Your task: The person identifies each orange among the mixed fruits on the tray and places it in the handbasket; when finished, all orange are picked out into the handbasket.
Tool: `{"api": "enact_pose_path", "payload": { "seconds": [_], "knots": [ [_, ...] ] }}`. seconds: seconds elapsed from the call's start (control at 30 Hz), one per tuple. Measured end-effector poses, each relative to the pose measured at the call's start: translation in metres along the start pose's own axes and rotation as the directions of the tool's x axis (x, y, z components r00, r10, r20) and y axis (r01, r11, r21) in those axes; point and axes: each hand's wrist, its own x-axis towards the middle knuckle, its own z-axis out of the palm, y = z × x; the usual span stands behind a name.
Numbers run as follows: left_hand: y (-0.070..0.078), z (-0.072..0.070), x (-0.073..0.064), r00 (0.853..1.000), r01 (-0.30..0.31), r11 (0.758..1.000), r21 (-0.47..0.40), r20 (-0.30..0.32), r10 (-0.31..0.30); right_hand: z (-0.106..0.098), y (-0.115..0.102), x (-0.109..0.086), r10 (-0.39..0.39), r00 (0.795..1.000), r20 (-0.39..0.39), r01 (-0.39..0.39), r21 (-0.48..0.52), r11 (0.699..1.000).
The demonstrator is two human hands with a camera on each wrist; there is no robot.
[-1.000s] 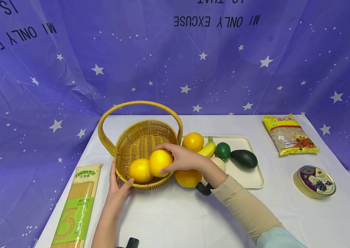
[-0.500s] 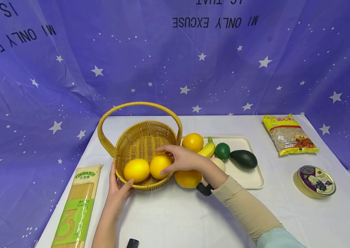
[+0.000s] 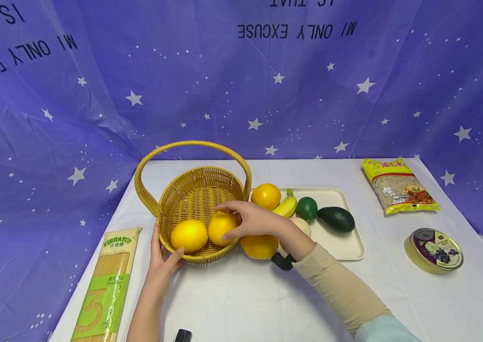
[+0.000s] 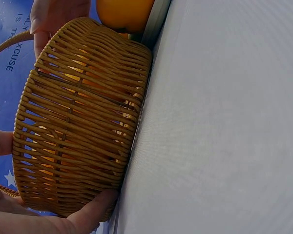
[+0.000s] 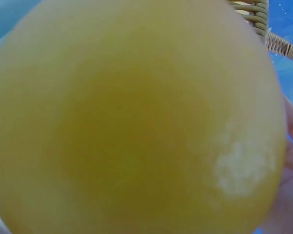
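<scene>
A woven wicker basket (image 3: 198,197) with a tall hoop handle stands left of the middle. My left hand (image 3: 163,266) grips its near left side, thumb at the rim, fingers along the outside; in the left wrist view this hand (image 4: 49,214) spans the basket's wall (image 4: 83,117). My right hand (image 3: 252,219) reaches over the right rim and holds an orange (image 3: 220,229) inside the basket, low down. Another orange (image 3: 189,236) lies just left of it. In the right wrist view a big blurred yellow-orange fruit (image 5: 136,122) fills most of the picture.
Right of the basket, a cream tray (image 3: 344,249) bears an orange (image 3: 265,196), a banana (image 3: 286,205), a green round fruit (image 3: 307,209), an avocado (image 3: 336,219) and other produce. Spaghetti (image 3: 104,285) lies left; a yellow bag (image 3: 400,186) and a tin (image 3: 434,251) lie right.
My right hand has lowered its orange into the basket. The other orange has shifted slightly left and back. The left hand keeps its place on the basket.
</scene>
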Motion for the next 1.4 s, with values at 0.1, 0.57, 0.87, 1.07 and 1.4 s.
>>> {"api": "enact_pose_path", "payload": {
  "seconds": [0.1,0.57,0.87,1.07,1.4],
  "knots": [
    [0.0,0.0,0.0,1.0,0.001,1.0,0.003,-0.003,-0.001,0.0,0.0,-0.002,0.001,1.0,-0.006,-0.001,0.003,1.0],
    [0.0,0.0,0.0,1.0,-0.008,1.0,-0.001,0.007,0.008,-0.012,0.007,-0.029,0.014,0.999,-0.045,-0.008,0.131,0.991],
    [-0.001,0.0,-0.001,1.0,-0.015,1.0,-0.004,0.012,0.015,-0.024,0.019,-0.065,0.039,0.993,-0.109,-0.024,0.142,0.99],
    [-0.001,0.0,-0.001,1.0,-0.014,1.0,-0.005,0.012,0.014,-0.03,0.031,-0.086,0.087,0.986,-0.143,-0.058,0.196,0.979],
    [0.0,0.001,-0.001,1.0,-0.007,1.0,-0.008,0.007,0.007,-0.034,0.041,-0.11,0.11,0.977,-0.181,-0.084,0.143,0.986]
  ]
}}
